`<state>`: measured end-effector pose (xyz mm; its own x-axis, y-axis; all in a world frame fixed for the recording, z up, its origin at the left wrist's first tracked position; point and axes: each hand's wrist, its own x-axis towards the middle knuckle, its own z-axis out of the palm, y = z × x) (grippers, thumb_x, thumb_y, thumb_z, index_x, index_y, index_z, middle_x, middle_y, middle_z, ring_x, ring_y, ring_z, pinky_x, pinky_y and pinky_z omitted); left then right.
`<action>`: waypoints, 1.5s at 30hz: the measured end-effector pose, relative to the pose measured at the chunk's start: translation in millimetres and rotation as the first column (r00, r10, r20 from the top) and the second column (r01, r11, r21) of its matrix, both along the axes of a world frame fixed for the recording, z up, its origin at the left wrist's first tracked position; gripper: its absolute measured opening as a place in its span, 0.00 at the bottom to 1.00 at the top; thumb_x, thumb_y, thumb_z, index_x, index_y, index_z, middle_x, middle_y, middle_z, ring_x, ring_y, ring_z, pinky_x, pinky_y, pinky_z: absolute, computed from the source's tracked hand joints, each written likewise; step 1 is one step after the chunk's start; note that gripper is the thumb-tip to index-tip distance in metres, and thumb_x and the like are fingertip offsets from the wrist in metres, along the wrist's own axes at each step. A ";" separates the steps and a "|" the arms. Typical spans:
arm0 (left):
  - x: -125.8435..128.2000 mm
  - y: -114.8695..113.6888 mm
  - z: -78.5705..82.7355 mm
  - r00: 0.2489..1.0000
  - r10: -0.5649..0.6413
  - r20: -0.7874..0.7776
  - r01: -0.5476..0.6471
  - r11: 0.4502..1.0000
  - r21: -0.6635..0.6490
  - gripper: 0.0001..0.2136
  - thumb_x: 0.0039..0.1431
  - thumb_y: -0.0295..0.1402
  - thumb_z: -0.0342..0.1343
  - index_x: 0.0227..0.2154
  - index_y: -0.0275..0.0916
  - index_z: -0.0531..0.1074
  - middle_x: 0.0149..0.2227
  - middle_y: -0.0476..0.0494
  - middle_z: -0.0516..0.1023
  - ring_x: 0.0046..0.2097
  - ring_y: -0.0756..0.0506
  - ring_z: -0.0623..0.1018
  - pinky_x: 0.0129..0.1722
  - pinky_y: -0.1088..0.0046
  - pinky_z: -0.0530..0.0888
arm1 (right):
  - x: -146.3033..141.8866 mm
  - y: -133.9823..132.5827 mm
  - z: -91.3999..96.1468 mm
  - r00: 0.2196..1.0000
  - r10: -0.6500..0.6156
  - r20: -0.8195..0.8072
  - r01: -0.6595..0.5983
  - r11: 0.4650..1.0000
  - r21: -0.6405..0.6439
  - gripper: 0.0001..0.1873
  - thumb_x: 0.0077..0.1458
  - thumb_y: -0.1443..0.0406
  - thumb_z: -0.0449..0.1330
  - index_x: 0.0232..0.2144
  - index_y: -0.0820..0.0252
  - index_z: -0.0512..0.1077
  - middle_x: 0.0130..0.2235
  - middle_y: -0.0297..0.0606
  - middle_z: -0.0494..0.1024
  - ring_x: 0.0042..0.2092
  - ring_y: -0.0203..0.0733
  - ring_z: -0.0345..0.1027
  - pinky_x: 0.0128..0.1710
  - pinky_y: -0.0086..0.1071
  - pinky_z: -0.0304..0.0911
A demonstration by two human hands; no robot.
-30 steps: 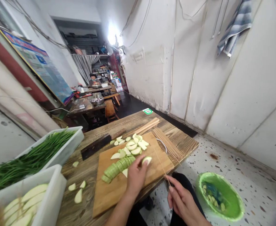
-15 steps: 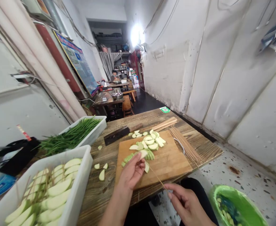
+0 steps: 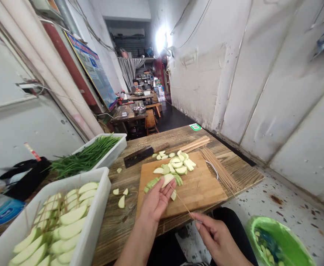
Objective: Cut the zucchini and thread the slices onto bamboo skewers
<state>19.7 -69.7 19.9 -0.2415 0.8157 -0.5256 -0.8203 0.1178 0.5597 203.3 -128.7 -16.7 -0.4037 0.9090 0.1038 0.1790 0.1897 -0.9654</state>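
Observation:
Over the near left part of the cutting board, my left hand holds a pale zucchini slice between thumb and fingers, palm turned up. My right hand, to the right past the board's front edge, pinches a thin bamboo skewer. The skewer slants up to the left hand; its tip is at the slice and fingers, and I cannot tell whether it pierces the slice. Behind the left hand lies a heap of cut zucchini pieces on the board. Another slice rests beside the fingers.
A cleaver lies behind the board. Loose skewers lie at the right. On the left stand a white tub of skewered slices and a tray of green stalks. A green-lined bin stands on the floor. A person sits far back.
My left fingers have loosened and spread somewhat under the slice. The right hand, still pinching the skewer, has barely moved. The whole view has shifted slightly.

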 end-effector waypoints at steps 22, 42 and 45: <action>7.7 -3.1 -2.2 1.000 0.012 0.011 -0.012 1.000 -0.007 0.06 0.57 0.21 0.51 0.37 0.26 0.68 0.37 0.27 0.77 0.39 0.40 0.79 0.36 0.67 0.79 | 0.4 -6.2 -1.1 1.000 -0.003 0.003 0.003 1.000 -0.001 0.20 0.60 0.56 0.50 0.48 0.59 0.73 0.43 0.45 0.79 0.45 0.48 0.72 0.47 0.36 0.65; 17.6 -5.5 -7.4 0.997 -0.023 -0.077 0.024 1.000 0.019 0.03 0.55 0.21 0.52 0.33 0.29 0.69 0.36 0.30 0.78 0.37 0.40 0.79 0.38 0.64 0.77 | -7.2 -1.0 -4.9 0.998 -0.040 0.052 0.041 0.999 -0.008 0.19 0.61 0.58 0.48 0.46 0.62 0.72 0.25 0.36 0.74 0.29 0.41 0.68 0.31 0.30 0.64; 20.7 -2.0 -8.1 0.995 -0.039 -0.088 0.040 0.999 0.012 0.04 0.55 0.24 0.54 0.34 0.30 0.69 0.35 0.31 0.78 0.36 0.40 0.80 0.38 0.63 0.77 | -12.4 4.7 -3.3 0.996 -0.064 0.062 0.064 0.998 0.004 0.19 0.61 0.58 0.48 0.42 0.62 0.74 0.23 0.34 0.72 0.27 0.39 0.65 0.28 0.29 0.62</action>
